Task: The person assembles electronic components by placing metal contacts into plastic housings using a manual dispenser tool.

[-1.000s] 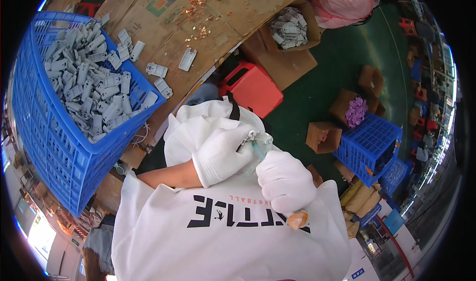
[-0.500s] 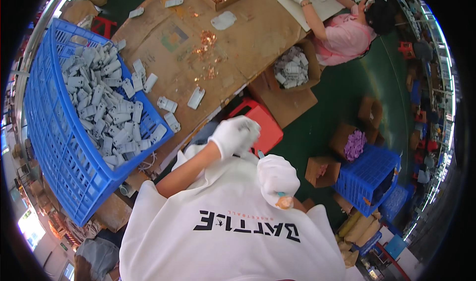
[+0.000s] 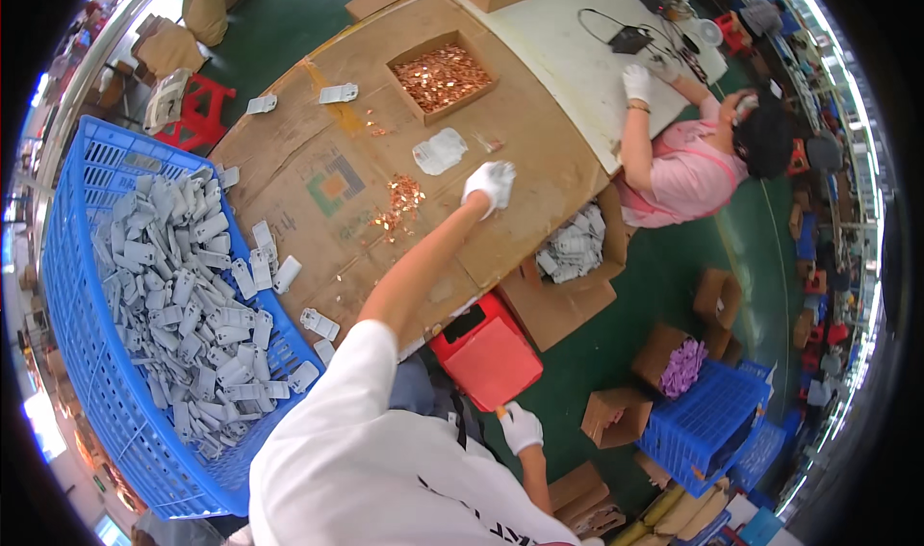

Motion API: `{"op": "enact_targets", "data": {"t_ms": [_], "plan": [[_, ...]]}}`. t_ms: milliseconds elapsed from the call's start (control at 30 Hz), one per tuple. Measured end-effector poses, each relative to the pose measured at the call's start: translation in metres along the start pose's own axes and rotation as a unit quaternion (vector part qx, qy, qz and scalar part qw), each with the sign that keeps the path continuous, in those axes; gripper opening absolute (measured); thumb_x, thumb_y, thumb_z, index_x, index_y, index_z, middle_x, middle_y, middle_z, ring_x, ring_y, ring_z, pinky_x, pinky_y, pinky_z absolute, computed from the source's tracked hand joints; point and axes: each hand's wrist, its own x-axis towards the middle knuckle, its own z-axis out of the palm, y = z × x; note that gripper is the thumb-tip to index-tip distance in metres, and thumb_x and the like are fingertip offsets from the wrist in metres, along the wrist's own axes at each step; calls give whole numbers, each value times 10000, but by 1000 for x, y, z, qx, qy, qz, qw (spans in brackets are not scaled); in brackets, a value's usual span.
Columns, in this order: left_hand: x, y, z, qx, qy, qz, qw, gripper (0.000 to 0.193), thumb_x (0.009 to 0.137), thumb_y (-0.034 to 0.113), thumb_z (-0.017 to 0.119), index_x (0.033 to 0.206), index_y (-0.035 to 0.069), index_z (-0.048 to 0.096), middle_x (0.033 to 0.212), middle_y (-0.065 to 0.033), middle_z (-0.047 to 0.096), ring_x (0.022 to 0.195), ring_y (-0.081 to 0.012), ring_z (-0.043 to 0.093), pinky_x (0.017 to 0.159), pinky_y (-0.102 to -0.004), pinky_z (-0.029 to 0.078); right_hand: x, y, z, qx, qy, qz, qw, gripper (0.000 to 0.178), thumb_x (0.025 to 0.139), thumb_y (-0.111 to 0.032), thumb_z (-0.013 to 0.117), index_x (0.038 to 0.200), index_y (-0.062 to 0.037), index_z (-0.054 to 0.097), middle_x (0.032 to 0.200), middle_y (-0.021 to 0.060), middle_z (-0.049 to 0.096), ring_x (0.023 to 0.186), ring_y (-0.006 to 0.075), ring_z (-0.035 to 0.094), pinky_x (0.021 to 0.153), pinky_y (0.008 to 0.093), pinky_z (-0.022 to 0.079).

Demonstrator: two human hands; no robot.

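Reaching out over the cardboard-covered table [image 3: 289,166], my white-gloved left hand [image 3: 493,186] has its fingers curled together. What they hold, if anything, I cannot make out. Beside it lie a small heap of copper-coloured pieces [image 3: 402,199] and a white crumpled sheet [image 3: 440,151]. My gloved right hand [image 3: 522,428] is low by the red stool [image 3: 491,358], closed round a slim tool. Only the tool's orange end [image 3: 500,411] pokes out; its kind is hidden. White plastic parts [image 3: 286,273] lie along the table's left side.
A blue crate [image 3: 125,392] full of white plastic parts stands at left. On the table's far side is a carton [image 3: 423,113] of copper pieces. A co-worker in pink [image 3: 688,175] sits at right, behind another carton [image 3: 613,228] of white parts. Blue baskets [image 3: 707,416] stand on the floor.
My left hand has gone from in front of my chest out over the table. My right hand has dropped to beside the red stool. The view has tilted up, showing more of the table.
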Motion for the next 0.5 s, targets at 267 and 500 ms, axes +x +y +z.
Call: {"op": "enact_targets", "data": {"t_ms": [267,500], "plan": [[119,47,-12,-69,120,-84,987,699,727,211,659,1326,12,360,1318,-180,479,1189,-314,488,996,-332,402,49,-26,-7,67,-10,-47,997,310,889,-347,497,816,-63,600,724,201,597,708,407,581,613,463,442],[-90,36,-102,-89,255,-58,961,283,803,-16,542,1069,52,610,1065,-93,649,1004,-176,614,893,-305,470,165,-135,-80,140,99,-206,963,232,790,-251,671,902,-72,576,785,157,621,740,342,615,652,405,484]]}}
